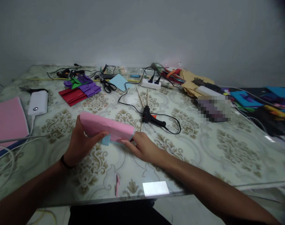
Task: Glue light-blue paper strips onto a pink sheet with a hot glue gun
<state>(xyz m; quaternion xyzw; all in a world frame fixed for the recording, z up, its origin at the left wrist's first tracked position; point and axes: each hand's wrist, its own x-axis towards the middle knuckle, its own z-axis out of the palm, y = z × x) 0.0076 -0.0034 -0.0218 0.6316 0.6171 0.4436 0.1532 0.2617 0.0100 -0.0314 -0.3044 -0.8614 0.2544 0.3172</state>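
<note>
A folded pink paper piece [107, 125] is held above the patterned table [137, 168]. My left hand [82, 140] grips its left end, the thumb lying along the lower edge beside a small light blue piece [106, 140]. At the right end, my right hand [141, 145] has its thumb in front, while its other fingers are partly hidden at the open end of the fold. Beyond the hands, a black glue gun [154, 118] rests on the table, its cord looping to the right.
Behind lie scissors [107, 86], red folded paper [72, 96], a light blue sheet [119, 82] and a white power strip [151, 83]. A white power bank [38, 102] and pink sheet [8, 120] are at left. A pink scrap [117, 185] lies near the front edge.
</note>
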